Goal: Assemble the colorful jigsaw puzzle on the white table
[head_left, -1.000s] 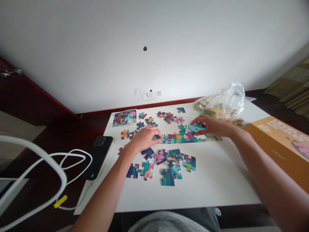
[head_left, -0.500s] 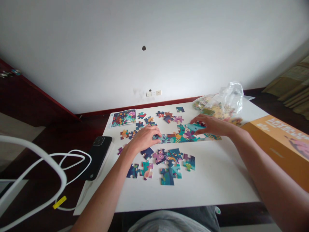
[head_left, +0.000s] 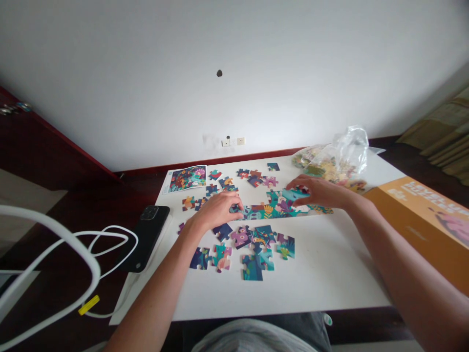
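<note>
Before me lies a joined strip of jigsaw puzzle (head_left: 269, 210), with a taller part on its right showing a white rabbit and a blue animal. My left hand (head_left: 221, 209) has its fingers and thumb curled on the strip's left end. My right hand (head_left: 311, 193) grips the taller part, fingers at the far edge and thumb on the near side. Its fingers cover some of the picture. Loose puzzle pieces lie around the strip: a purple one (head_left: 241, 236) and a teal one (head_left: 252, 267) nearer me, an orange one (head_left: 188, 203) left.
A picture sheet (head_left: 187, 179) lies at the far left of the white table (head_left: 315, 283). A clear plastic bag of pieces (head_left: 340, 164) sits far right, beside an orange box (head_left: 417, 220). At the left edge are a black phone (head_left: 148, 239) and white cables (head_left: 93, 261).
The joined puzzle strip has shifted slightly left, along with both hands. My view has moved a little too. The loose pieces keep their layout.
</note>
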Available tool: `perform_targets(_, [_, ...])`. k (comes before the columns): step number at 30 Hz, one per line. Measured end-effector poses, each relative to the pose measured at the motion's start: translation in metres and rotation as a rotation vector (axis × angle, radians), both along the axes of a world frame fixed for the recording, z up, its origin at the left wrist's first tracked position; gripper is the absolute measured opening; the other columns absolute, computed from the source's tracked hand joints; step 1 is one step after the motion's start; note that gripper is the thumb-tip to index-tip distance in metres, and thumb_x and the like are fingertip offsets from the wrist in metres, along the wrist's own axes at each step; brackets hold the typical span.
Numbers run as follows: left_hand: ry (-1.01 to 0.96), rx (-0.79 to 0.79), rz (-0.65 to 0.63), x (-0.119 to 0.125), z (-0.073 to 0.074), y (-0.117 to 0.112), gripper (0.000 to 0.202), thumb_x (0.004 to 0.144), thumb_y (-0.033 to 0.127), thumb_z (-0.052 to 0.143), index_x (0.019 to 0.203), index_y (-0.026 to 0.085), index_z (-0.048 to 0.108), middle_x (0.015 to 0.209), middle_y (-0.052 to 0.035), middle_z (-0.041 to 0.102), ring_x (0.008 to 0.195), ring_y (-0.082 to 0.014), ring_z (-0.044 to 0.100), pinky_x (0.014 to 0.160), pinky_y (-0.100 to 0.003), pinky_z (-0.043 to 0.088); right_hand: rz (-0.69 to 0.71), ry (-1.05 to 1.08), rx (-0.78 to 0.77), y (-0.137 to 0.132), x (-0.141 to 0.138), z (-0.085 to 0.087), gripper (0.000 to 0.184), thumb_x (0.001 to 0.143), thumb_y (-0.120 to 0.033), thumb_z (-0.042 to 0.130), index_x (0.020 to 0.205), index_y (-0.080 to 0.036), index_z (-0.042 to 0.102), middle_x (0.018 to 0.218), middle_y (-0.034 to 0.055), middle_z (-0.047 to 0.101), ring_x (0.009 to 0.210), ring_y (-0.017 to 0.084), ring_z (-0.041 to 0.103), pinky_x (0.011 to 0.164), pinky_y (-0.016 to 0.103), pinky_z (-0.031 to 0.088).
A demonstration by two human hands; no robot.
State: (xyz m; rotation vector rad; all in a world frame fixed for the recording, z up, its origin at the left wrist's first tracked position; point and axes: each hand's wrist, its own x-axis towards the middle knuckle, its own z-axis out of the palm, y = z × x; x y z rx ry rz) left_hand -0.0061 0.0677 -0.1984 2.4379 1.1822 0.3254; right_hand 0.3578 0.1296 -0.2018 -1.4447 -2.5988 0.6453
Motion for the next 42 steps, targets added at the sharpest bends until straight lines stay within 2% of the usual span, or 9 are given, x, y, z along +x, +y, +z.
perform_targets(10, [0.003, -0.003, -0.025, -0.004, -0.002, 0.002, 0.007, 0.090, 0.029, 0.077, 0.097, 0.026, 0.075, 0.113, -0.0013, 0.071, 0.108, -0.0236, 0.067, 0.093, -0.035, 0.051, 0.011, 0.018, 0.028, -0.005, -0.007, 0.000, 0.055, 0.080, -0.061, 0.071, 0.123, -0.027, 0.073, 0.126, 0.0106, 0.070, 0.109, 0.032, 0.068, 0.092, 0.042, 0.053])
perform_targets(18, [0.007, -0.005, -0.009, -0.004, -0.003, 0.002, 0.011, 0.090, 0.029, 0.077, 0.101, 0.027, 0.075, 0.109, -0.0014, 0.071, 0.102, -0.0227, 0.067, 0.088, -0.034, 0.052, 0.006, 0.036, 0.039, -0.005, -0.008, -0.001, 0.052, 0.079, -0.058, 0.073, 0.121, -0.028, 0.074, 0.125, 0.0100, 0.071, 0.108, 0.032, 0.068, 0.092, 0.043, 0.054])
perform_targets(25, [0.000, 0.054, -0.020, -0.002, -0.003, 0.002, 0.010, 0.093, 0.030, 0.073, 0.103, 0.027, 0.074, 0.109, -0.0023, 0.072, 0.106, -0.0235, 0.067, 0.093, -0.037, 0.052, 0.026, 0.045, 0.050, -0.003, -0.006, -0.003, 0.055, 0.080, -0.063, 0.072, 0.121, -0.027, 0.074, 0.123, 0.0101, 0.072, 0.106, 0.032, 0.069, 0.091, 0.042, 0.054])
perform_targets(28, [-0.034, 0.149, 0.057, -0.003, -0.002, 0.004, 0.013, 0.097, 0.024, 0.065, 0.108, 0.025, 0.072, 0.109, -0.0028, 0.073, 0.104, -0.0223, 0.067, 0.095, -0.037, 0.052, 0.013, 0.046, 0.072, -0.002, -0.005, -0.003, 0.053, 0.083, -0.064, 0.069, 0.119, -0.026, 0.074, 0.119, 0.0100, 0.074, 0.102, 0.030, 0.070, 0.089, 0.041, 0.055])
perform_targets(31, [-0.063, 0.267, 0.190, -0.008, -0.002, 0.008, 0.022, 0.097, 0.017, 0.060, 0.115, 0.025, 0.069, 0.109, -0.0025, 0.073, 0.103, -0.0219, 0.067, 0.096, -0.038, 0.053, -0.042, 0.061, 0.097, -0.002, -0.006, -0.003, 0.048, 0.087, -0.061, 0.065, 0.116, -0.024, 0.074, 0.108, 0.0105, 0.077, 0.092, 0.028, 0.071, 0.082, 0.041, 0.056])
perform_targets(35, [-0.075, 0.376, 0.325, -0.017, -0.007, 0.015, 0.028, 0.095, 0.015, 0.059, 0.121, 0.024, 0.067, 0.120, -0.0039, 0.072, 0.117, -0.0244, 0.064, 0.103, -0.039, 0.051, -0.134, 0.083, 0.145, -0.003, -0.011, -0.004, 0.043, 0.090, -0.056, 0.062, 0.112, -0.022, 0.074, 0.097, 0.0101, 0.078, 0.085, 0.027, 0.072, 0.077, 0.039, 0.055])
perform_targets(38, [-0.066, 0.395, 0.390, -0.022, -0.012, 0.018, 0.029, 0.094, 0.014, 0.059, 0.120, 0.023, 0.067, 0.125, -0.0049, 0.071, 0.117, -0.0243, 0.064, 0.105, -0.039, 0.050, -0.174, 0.113, 0.203, -0.004, -0.017, -0.006, 0.041, 0.092, -0.055, 0.060, 0.112, -0.022, 0.074, 0.098, 0.0097, 0.078, 0.083, 0.026, 0.072, 0.077, 0.039, 0.056])
perform_targets(42, [-0.041, 0.400, 0.457, -0.026, -0.013, 0.019, 0.032, 0.094, 0.015, 0.058, 0.124, 0.023, 0.066, 0.120, -0.0049, 0.073, 0.108, -0.0246, 0.067, 0.102, -0.039, 0.051, -0.189, 0.140, 0.265, -0.007, -0.027, -0.010, 0.037, 0.094, -0.051, 0.058, 0.115, -0.024, 0.073, 0.106, 0.0097, 0.077, 0.090, 0.027, 0.073, 0.081, 0.040, 0.056])
